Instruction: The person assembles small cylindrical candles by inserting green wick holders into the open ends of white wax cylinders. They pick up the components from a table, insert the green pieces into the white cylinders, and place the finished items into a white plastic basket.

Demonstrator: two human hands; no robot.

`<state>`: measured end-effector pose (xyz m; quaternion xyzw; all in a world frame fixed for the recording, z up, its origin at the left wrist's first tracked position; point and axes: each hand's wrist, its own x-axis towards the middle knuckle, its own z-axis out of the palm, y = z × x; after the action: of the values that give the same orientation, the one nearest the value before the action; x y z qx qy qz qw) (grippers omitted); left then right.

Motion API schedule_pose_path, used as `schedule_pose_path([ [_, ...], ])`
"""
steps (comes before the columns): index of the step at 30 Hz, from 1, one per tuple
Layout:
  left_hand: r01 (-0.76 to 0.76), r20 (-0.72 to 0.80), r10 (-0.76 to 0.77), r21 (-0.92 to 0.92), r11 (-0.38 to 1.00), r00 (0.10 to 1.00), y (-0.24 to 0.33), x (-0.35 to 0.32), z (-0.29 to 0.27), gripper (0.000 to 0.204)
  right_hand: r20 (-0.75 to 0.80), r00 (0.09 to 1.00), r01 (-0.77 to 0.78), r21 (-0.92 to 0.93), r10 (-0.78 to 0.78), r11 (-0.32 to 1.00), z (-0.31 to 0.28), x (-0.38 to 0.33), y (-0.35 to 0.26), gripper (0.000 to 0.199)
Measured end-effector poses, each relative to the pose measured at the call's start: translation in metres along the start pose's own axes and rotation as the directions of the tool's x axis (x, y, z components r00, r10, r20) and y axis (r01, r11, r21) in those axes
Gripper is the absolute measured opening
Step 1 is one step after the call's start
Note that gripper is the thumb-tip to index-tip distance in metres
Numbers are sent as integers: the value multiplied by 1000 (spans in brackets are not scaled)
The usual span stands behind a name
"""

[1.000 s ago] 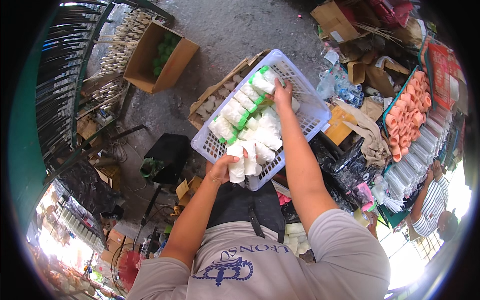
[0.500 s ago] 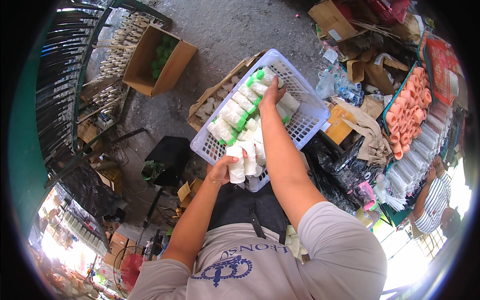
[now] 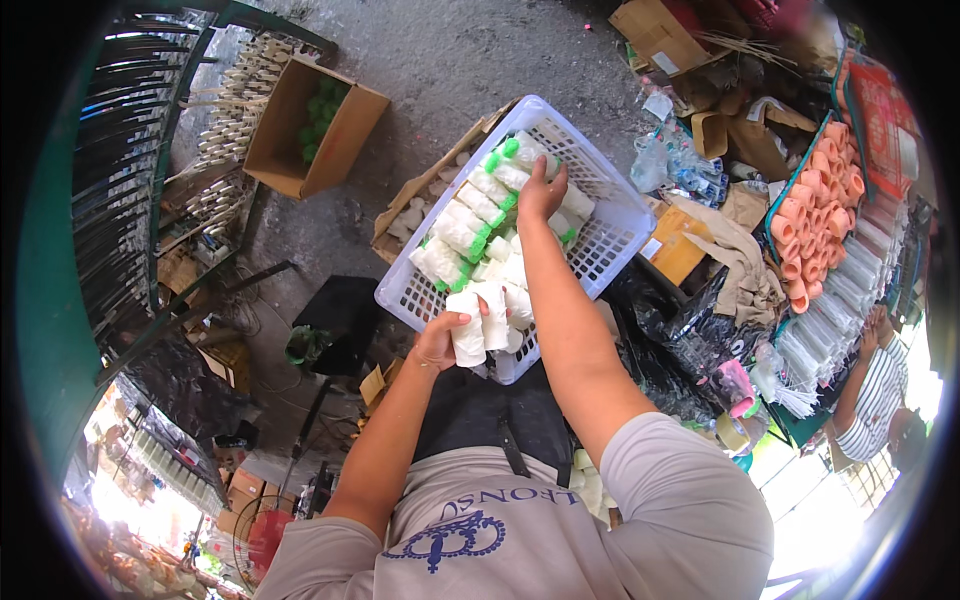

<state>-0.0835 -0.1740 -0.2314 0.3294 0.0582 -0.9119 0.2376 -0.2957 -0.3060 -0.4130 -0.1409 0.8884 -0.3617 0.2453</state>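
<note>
A pale lavender plastic basket (image 3: 612,262) with slotted walls sits tilted in front of me. Inside it lies a row of white cylinders with green ends (image 3: 461,229). My left hand (image 3: 438,339) is closed round two plain white cylinders (image 3: 467,329) at the basket's near left corner, its fingers partly hidden behind them. Further in, my right hand (image 3: 541,193) is curled over the far end of the row, against a white cylinder with a green end (image 3: 526,151). Some of its fingers are hidden. More white pieces (image 3: 512,268) lie loose between the hands.
A cardboard box with white pieces (image 3: 405,222) sits beneath the basket's left side. Another box (image 3: 335,150) holds green pieces. To the right are black plastic bags (image 3: 680,325), orange cylindrical pieces (image 3: 815,220) in a tray and clear plastic packets (image 3: 830,300). A co-worker in stripes (image 3: 872,400) is at far right.
The basket and both hands appear shifted very slightly to the left, along with much of the scene. Both hands keep nearly the same pose and place on the white cylinders.
</note>
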Motion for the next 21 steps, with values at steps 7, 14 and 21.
schedule_pose_path([
  [7, -10, -34, 11, 39, 999, 999, 1, 0, 2, 42, -28, 997, -73, 72, 76, 995, 1, -20, -20, 56],
  [14, -28, -8, 28, 28, 999, 1000, 0, 0, 2, 40, -124, 960, -212, 260, 250, 942, -14, 22, 8, 51],
  [21, -18, -14, 18, 35, 999, 1000, -1, 0, -3, 43, 487, 789, 94, -699, 376, 708, -74, 48, 26, 58],
])
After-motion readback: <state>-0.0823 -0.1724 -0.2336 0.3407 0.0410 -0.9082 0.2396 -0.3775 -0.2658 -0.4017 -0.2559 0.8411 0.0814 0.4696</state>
